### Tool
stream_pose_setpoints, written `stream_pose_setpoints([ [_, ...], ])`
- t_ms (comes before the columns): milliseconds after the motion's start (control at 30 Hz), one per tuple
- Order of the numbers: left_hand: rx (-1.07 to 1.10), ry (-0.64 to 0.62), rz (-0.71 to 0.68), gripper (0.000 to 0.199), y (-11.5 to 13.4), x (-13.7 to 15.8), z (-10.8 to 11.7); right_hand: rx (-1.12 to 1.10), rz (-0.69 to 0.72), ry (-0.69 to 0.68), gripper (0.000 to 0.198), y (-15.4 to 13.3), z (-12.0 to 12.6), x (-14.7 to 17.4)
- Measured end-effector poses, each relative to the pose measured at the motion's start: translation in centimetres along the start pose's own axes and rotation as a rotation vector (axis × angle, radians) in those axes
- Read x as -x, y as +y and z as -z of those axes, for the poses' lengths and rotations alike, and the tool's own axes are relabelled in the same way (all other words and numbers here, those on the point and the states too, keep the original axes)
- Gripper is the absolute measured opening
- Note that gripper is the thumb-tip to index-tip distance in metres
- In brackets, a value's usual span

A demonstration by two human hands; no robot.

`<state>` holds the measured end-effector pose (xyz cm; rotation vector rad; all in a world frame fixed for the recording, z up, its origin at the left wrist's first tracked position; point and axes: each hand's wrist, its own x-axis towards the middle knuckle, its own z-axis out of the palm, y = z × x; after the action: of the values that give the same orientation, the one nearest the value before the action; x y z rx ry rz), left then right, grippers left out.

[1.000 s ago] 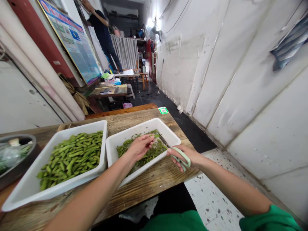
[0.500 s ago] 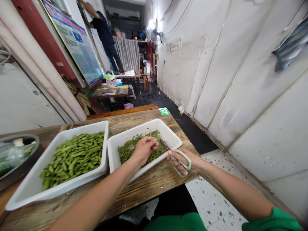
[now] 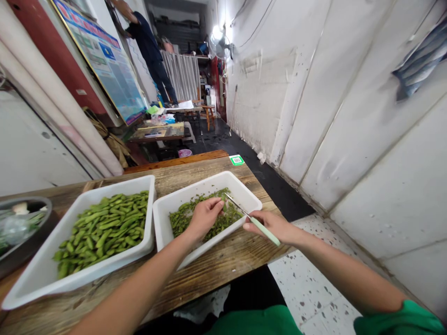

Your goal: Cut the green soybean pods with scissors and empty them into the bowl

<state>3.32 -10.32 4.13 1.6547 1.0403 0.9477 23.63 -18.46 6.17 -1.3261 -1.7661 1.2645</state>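
My right hand (image 3: 272, 225) grips a pair of scissors (image 3: 264, 229) with pale green handles. Turned edge-on, their metal blades point up and left over the right tray. Over the same white tray (image 3: 249, 193), my left hand (image 3: 206, 215) is closed in a pinch. A bit of green shows at its fingertips near the blades; it looks like an edamame pod, mostly hidden by the fingers. Beneath both hands lie pods and small green trimmings (image 3: 181, 218). To the left, a second white tray (image 3: 31, 288) holds a heap of edamame pods (image 3: 108, 223).
Both trays rest on a wooden table (image 3: 209, 256). A dark basin (image 3: 49, 218) with plastic bags and greens stands at the far left. A green-and-white code card (image 3: 236, 160) lies at the far corner. Further back, a person (image 3: 150, 51) stands beside cluttered tables.
My right hand has rotated the scissors from a view of their handle loops to edge-on. My left hand has shifted slightly left, still pinched. The whole view has drifted a little.
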Motion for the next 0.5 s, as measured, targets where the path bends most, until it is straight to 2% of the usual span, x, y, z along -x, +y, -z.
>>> stream_pose_setpoints([
  [200,-0.118,-0.068,-0.001,0.028,0.2,0.1,-0.1,0.1,0.026,0.063,0.035,1.3,0.0,-0.8],
  [400,0.015,-0.212,0.08,0.029,0.2,0.2,0.1,0.068,0.029,0.025,0.033,1.1,0.1,-0.8],
  [500,-0.097,-0.125,0.121,0.028,-0.2,-0.6,1.2,0.0,-0.067,-0.005,0.035,1.1,0.4,-0.8],
])
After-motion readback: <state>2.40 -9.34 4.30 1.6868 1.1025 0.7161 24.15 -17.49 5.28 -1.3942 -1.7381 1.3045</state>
